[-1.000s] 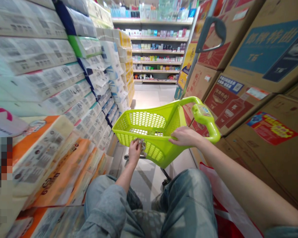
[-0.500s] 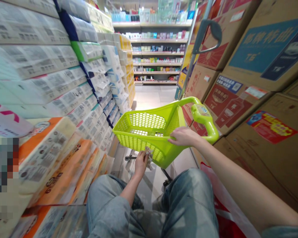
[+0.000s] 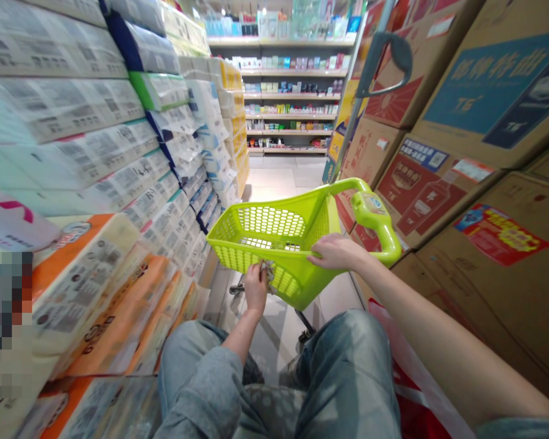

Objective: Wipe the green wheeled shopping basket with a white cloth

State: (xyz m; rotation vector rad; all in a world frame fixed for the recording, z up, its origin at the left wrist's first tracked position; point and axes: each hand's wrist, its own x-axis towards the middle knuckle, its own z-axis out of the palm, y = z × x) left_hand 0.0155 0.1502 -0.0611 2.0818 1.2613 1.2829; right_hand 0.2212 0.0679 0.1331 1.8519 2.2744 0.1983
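A lime-green plastic shopping cart (image 3: 311, 277) stands before my knees, its perforated basket to the left and its looped handle to the right. Closed around a crumpled greyish-white cloth (image 3: 269, 273), my left hand (image 3: 255, 288) presses it to the near side wall of the basket. The cloth partly sticks out past the fingers; whether it is fabric or paper I cannot tell. My right hand (image 3: 332, 250) grips the basket's near top rim close to the handle end, fingers folded over the edge.
Stacked tissue packs (image 3: 119, 164) line the left, with orange-wrapped packs (image 3: 110, 317) nearest me. Cardboard boxes (image 3: 476, 225) pile up on the right, beside a grey metal pole handle (image 3: 365, 67). Shelves of small goods (image 3: 293, 110) stand at the aisle's far end. A red-and-white bag (image 3: 412, 378) lies by my right knee.
My left hand has moved up and slightly left along the basket's side with the cloth. My right hand stays on the rim, and the cart has barely shifted.
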